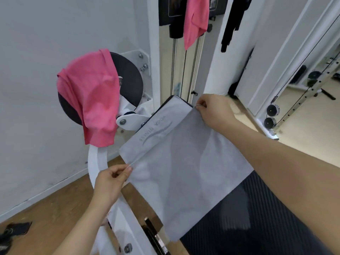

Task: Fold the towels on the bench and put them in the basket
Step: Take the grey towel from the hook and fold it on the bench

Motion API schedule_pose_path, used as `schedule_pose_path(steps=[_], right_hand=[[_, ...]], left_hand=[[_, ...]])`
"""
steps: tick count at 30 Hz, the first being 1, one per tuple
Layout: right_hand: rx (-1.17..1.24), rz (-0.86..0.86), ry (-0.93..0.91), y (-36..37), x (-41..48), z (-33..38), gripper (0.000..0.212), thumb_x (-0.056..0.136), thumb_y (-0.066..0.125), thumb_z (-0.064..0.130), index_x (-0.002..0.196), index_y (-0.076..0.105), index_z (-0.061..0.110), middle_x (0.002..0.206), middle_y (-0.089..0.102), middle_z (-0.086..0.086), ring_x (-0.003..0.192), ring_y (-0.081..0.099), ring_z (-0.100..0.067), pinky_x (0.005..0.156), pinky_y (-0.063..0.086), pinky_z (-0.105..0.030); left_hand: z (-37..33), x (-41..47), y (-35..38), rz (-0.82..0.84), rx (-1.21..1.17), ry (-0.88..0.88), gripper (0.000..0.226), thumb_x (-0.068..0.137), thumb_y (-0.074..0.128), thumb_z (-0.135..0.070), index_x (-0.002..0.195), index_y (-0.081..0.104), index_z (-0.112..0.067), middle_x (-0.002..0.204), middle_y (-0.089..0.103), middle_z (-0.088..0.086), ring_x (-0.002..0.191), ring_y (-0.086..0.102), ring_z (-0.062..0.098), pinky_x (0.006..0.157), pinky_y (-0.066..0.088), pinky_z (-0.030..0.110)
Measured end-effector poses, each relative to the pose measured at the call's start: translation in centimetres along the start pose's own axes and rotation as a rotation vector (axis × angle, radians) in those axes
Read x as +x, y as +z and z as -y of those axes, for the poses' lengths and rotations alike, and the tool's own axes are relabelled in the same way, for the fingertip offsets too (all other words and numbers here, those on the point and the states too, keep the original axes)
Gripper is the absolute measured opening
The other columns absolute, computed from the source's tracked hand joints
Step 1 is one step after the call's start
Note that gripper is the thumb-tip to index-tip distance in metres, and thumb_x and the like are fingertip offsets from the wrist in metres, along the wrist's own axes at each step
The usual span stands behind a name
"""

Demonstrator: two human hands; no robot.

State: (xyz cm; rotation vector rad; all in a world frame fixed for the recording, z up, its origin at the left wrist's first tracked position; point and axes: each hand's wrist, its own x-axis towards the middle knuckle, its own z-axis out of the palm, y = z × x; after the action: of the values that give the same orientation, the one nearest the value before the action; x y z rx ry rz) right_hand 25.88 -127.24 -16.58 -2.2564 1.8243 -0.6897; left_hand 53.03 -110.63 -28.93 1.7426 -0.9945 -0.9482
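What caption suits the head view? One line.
Left hand and right hand pinch a grey towel, folding it on the bench.

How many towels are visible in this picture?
3. A grey towel lies on the bench; a pink towel drapes over the round black pad; a second pink towel hangs on the machine above. More may be hidden.

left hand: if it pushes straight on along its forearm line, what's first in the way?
The left hand pinches a corner of the grey towel and points up-right. Straight on, it would likely meet that towel's logo-printed end first; depth is hard to judge.
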Motion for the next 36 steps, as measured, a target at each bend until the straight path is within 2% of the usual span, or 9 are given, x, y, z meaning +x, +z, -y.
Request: schedule_pose_path(steps=[3,6,8,13,19,24,28,31,36], right_hand=[[0.016,-0.001,0.009,2.4,3.3,1.2,0.015,0.092,0.053,0.015,0.095,0.067,0.011,0.095,0.069,-0.01,0.093,0.059,-0.03,0.069,0.038,-0.031],[0.002,0.025,-0.006,4.6,5.8,2.1,0.013,0.092,0.051,0.015,0.095,0.064,0.013,0.095,0.068,-0.009,0.093,0.057,-0.03,0.073,0.047,-0.036],[-0.043,0.046,-0.038,5.8,7.1,2.5,0.014,0.092,0.051,0.012,0.095,0.064,0.013,0.098,0.067,-0.009,0.095,0.056,-0.031,0.073,0.046,-0.036],[-0.151,0.106,-0.109,8.0,9.3,2.5,0.011,0.09,0.053,0.009,0.091,0.063,0.012,0.099,0.064,-0.008,0.1,0.052,-0.031,0.08,0.046,-0.038],[-0.216,0.14,-0.11,8.7,9.6,2.4,0.011,0.087,0.054,0.014,0.085,0.064,0.018,0.097,0.066,-0.003,0.097,0.056,-0.028,0.08,0.049,-0.041],[-0.182,0.094,-0.093,8.7,9.8,2.5,0.014,0.087,0.056,0.01,0.088,0.069,0.013,0.101,0.062,-0.007,0.095,0.057,-0.028,0.077,0.046,-0.035],[-0.08,0.055,-0.039,7.5,9.4,2.8,0.009,0.087,0.061,0.009,0.085,0.07,0.012,0.1,0.062,-0.007,0.091,0.058,-0.025,0.071,0.036,-0.026],[0.064,0.041,0.053,6.4,8.7,2.6,0.01,0.084,0.067,0.012,0.079,0.07,0.02,0.097,0.068,-0.003,0.088,0.064,-0.021,0.075,0.042,-0.024],[0.234,0.011,0.116,3.7,6.8,3.1,0.008,0.083,0.071,0.01,0.088,0.076,0.014,0.088,0.072,-0.004,0.087,0.065,-0.018,0.083,0.052,-0.03]], left_hand=[[0.4,3.8,-0.4,-0.111,0.015,0.002,0.007,0.087,0.071,-0.021,0.082,0.072,-0.026,0.083,0.072,-0.006,0.079,0.065,0.012,0.081,0.051,0.032],[0.6,6.6,-0.4,-0.185,0.07,0.042,0.011,0.091,0.065,-0.018,0.081,0.068,-0.022,0.083,0.065,-0.014,0.077,0.058,0.0,0.07,0.044,0.019],[1.2,8.1,-0.4,-0.178,0.104,0.03,0.013,0.092,0.063,-0.019,0.08,0.067,-0.019,0.083,0.061,-0.017,0.078,0.056,0.0,0.067,0.039,0.015],[3.3,10.7,-0.2,-0.084,0.11,-0.046,0.012,0.091,0.065,-0.026,0.083,0.074,-0.023,0.091,0.072,-0.009,0.088,0.064,0.012,0.084,0.048,0.031],[3.7,11.1,0.0,-0.116,0.191,-0.006,0.009,0.088,0.069,-0.029,0.086,0.077,-0.025,0.088,0.071,-0.018,0.084,0.064,0.0,0.075,0.045,0.019],[3.1,10.2,-0.2,-0.193,0.113,0.011,0.005,0.082,0.075,-0.03,0.077,0.073,-0.03,0.078,0.071,-0.018,0.076,0.064,-0.001,0.066,0.044,0.006],[2.5,9.2,-1.2,-0.176,-0.008,0.034,0.003,0.078,0.079,-0.028,0.08,0.076,-0.028,0.079,0.073,-0.016,0.075,0.066,0.003,0.073,0.052,0.016],[2.3,9.0,-1.9,-0.123,-0.002,0.044,0.005,0.077,0.079,-0.025,0.082,0.077,-0.026,0.083,0.073,-0.019,0.078,0.066,0.0,0.074,0.051,0.012],[1.5,8.7,-2.9,-0.131,0.078,0.095,0.007,0.08,0.077,-0.019,0.078,0.076,-0.026,0.081,0.071,-0.021,0.079,0.064,-0.002,0.07,0.046,0.005]])
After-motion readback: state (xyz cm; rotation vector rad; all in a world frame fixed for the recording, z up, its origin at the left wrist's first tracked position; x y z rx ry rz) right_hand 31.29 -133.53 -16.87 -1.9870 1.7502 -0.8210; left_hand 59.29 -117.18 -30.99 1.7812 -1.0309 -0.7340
